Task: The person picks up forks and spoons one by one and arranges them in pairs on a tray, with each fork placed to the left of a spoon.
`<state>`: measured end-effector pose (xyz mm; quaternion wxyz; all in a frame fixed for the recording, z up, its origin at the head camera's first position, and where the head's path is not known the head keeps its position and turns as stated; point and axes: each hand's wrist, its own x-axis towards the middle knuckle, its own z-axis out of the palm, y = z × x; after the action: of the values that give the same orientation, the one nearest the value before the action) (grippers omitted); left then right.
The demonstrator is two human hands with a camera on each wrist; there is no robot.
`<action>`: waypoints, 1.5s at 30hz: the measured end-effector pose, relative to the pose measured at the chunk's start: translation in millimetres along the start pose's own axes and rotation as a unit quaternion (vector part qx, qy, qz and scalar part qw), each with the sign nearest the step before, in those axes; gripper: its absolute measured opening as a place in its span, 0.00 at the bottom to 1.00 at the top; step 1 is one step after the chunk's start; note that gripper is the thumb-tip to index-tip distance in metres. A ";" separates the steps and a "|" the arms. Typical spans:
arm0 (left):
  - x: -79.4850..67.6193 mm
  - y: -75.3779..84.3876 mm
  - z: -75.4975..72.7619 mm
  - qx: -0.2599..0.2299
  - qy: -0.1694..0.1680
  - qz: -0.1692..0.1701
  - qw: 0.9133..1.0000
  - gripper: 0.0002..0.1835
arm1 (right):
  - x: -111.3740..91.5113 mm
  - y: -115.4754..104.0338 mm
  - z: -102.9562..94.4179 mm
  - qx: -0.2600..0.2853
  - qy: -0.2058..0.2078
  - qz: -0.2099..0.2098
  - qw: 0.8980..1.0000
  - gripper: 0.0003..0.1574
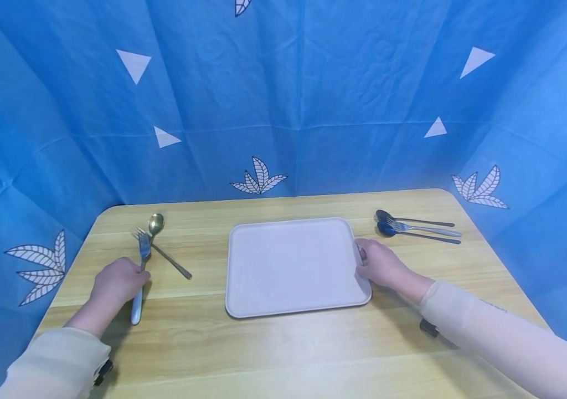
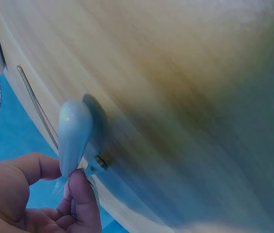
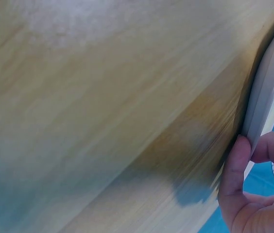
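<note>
My left hand pinches a fork with a pale handle, over the left side of the table. The rounded end of that handle points toward the camera in the left wrist view. Just beyond lie a gold spoon and a thin handle, crossing near the fork head, where other tines partly show. On the right, my right hand grips the right edge of a pale rectangular tray. Thumb and finger pinch the tray's rim in the right wrist view.
Two dark spoons and a fork with a pale handle lie together at the back right of the wooden table. A blue curtain with white leaf and triangle prints hangs behind and along both sides.
</note>
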<state>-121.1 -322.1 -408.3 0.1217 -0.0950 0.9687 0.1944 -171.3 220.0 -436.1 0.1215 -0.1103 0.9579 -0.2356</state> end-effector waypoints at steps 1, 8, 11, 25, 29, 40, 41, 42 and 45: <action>-0.2 0.9 -0.3 0.001 -0.001 0.001 1.000 0.19 | 0.0 0.0 -0.1 0.000 0.000 0.000 1.000 0.46; -1.3 12.0 0.4 0.004 0.000 0.014 1.000 0.19 | 0.1 0.5 0.2 0.002 -0.001 -0.005 1.000 0.45; -1.9 18.5 2.6 0.001 -0.001 0.017 1.000 0.18 | -0.5 0.8 -0.2 0.003 0.000 -0.001 1.000 0.45; -6.1 37.4 6.5 -0.017 -0.008 0.009 1.000 0.10 | 0.1 -1.4 -1.2 0.007 -0.004 0.001 1.000 0.45; -8.0 42.2 7.1 -0.019 -0.009 0.009 1.000 0.10 | -0.1 -1.3 -1.5 0.005 -0.003 -0.003 1.000 0.45; -6.7 50.8 18.9 -0.013 0.012 0.045 0.999 0.15 | -0.9 -1.5 -1.6 0.004 -0.002 -0.001 1.000 0.45; -6.8 52.1 19.7 -0.013 0.013 0.049 0.999 0.15 | -0.9 -1.5 -1.6 0.004 -0.001 -0.001 1.000 0.45; -6.9 53.5 20.0 -0.014 0.014 0.053 0.998 0.13 | -0.9 -1.6 -1.4 0.004 -0.001 -0.001 1.000 0.45; -7.7 58.8 21.8 -0.020 0.011 0.052 0.998 0.09 | -0.8 -1.8 -1.1 0.005 -0.002 -0.001 1.000 0.45</action>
<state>-123.0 -259.0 -404.9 0.0994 -0.0488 0.9696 0.2183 -170.6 219.2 -434.1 0.1239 -0.1111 0.9563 -0.2405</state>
